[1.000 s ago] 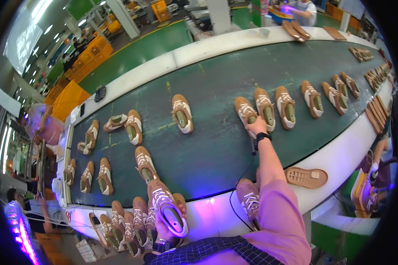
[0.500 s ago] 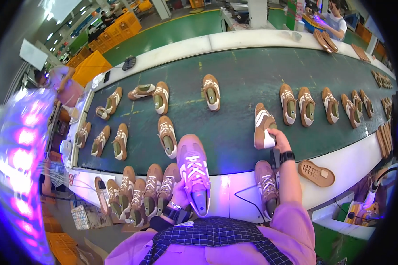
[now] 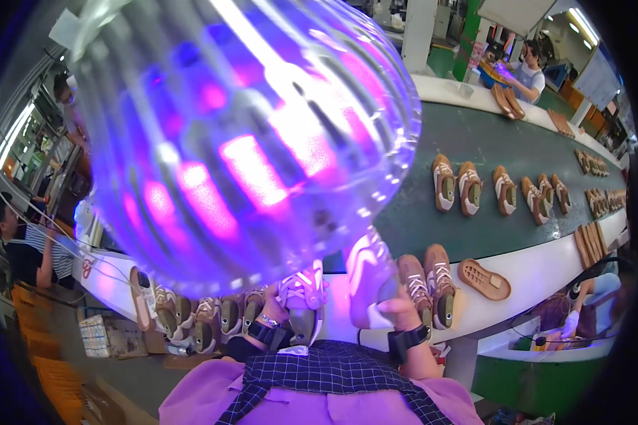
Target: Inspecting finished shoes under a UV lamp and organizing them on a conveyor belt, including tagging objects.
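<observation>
The right-hand shoe (image 3: 365, 283) is hanging near the lamp's lower rim, its striped side showing; I can't tell whether they're touching. The right hand (image 3: 402, 312) is gripping it by the heel, while the left hand (image 3: 273, 308) is closing its grip around the side of another shoe (image 3: 305, 301), toe pointing away. From where I'm standing, the person is apparently bringing two shoes together by the violet lamp (image 3: 255, 163); the next move seems to be calling for levelling the tilted one beside its neighbour without knocking the lamp.

Just to the right, two brown shoes (image 3: 415, 280) are resting on the white worktop (image 3: 539, 276), with a loose sole (image 3: 484, 280) lying beyond. Farther out, more shoes (image 3: 469, 188) are sitting on the green belt (image 3: 475, 234).

Half a second ago the right hand was holding its shoe over the belt; now it's holding it nearer the body, and the lamp is blocking much more of the view.
</observation>
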A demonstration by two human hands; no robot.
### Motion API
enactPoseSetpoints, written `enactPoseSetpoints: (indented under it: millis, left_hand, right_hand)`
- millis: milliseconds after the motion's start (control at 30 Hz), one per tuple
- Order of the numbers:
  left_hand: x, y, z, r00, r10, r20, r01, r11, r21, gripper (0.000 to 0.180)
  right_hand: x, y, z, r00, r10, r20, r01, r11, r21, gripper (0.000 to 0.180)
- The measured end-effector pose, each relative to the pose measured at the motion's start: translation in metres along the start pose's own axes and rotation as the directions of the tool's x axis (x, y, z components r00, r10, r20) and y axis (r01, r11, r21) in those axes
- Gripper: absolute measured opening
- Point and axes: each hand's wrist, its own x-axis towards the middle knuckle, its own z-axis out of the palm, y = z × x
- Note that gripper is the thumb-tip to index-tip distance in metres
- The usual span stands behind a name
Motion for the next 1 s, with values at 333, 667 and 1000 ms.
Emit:
enactPoseSetpoints:
  millis: [333, 667, 1000]
  left_hand:
    - [0.01, -0.006, -0.022, 0.988, 0.111, -0.111, -0.131, 0.973, -0.189, 0.096]
    - [-0.026, -0.014, 0.002, 0.962, 0.139, -0.236, -0.159, 0.985, -0.071, 0.089]
    - [0.014, 0.017, 0.025, 0.952, 0.287, -0.106, -0.297, 0.95, -0.093, 0.073]
  right_hand:
    - [0.005, -0.022, 0.051, 0.865, -0.37, 0.338, 0.501, 0.665, -0.554, 0.109]
    - [0.02, 0.042, 0.029, 0.915, 0.144, 0.378, -0.235, 0.949, 0.208, 0.057]
    - [0.036, -0.009, 0.008, 0.996, 0.029, 0.083, -0.042, 0.987, 0.158, 0.06]
